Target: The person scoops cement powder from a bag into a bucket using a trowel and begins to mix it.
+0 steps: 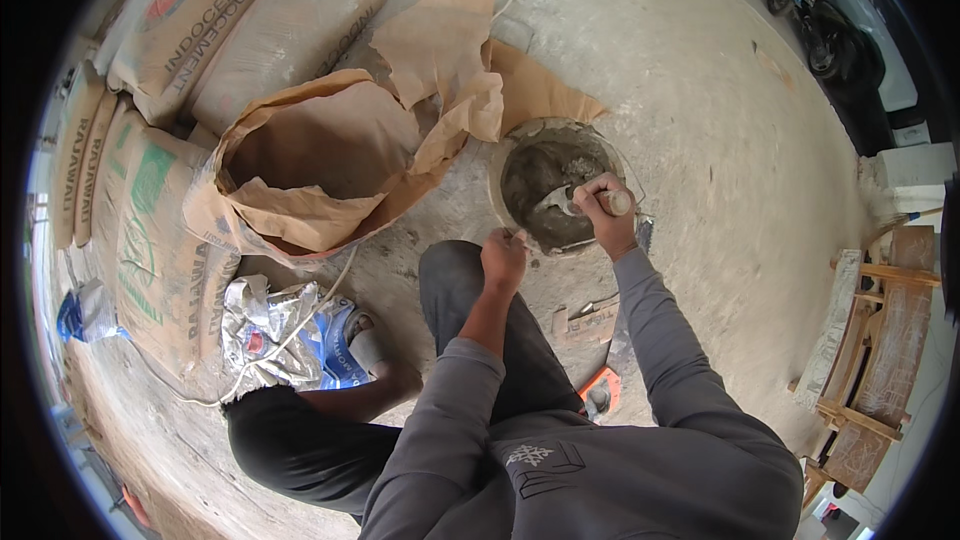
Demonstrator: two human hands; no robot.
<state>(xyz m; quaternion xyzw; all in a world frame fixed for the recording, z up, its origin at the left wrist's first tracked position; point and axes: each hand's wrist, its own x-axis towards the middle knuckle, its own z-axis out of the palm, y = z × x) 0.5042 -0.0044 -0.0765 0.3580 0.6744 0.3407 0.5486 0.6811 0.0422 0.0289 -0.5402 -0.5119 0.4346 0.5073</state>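
Observation:
In my right hand (609, 214) is the wooden handle of a trowel (559, 200), its metal blade down in wet grey mortar (551, 165). The mortar lies in a round bucket (498, 187) with a wire handle. My left hand (504, 259) is closed at the bucket's near left rim; its fingers seem to pinch the rim, though the exact grip is hard to see. Left of the bucket stands an open paper cement bag (300, 217), its torn brown paper (525, 86) reaching behind the bucket.
Full cement bags (285, 37) are stacked at the upper left, others (161, 240) at the left. A crumpled plastic sack (277, 330) and a white cable (300, 330) lie near my foot. An orange-handled saw (611, 390) lies by my leg. Wooden frames (862, 345) and motorcycles (814, 22) stand at the right.

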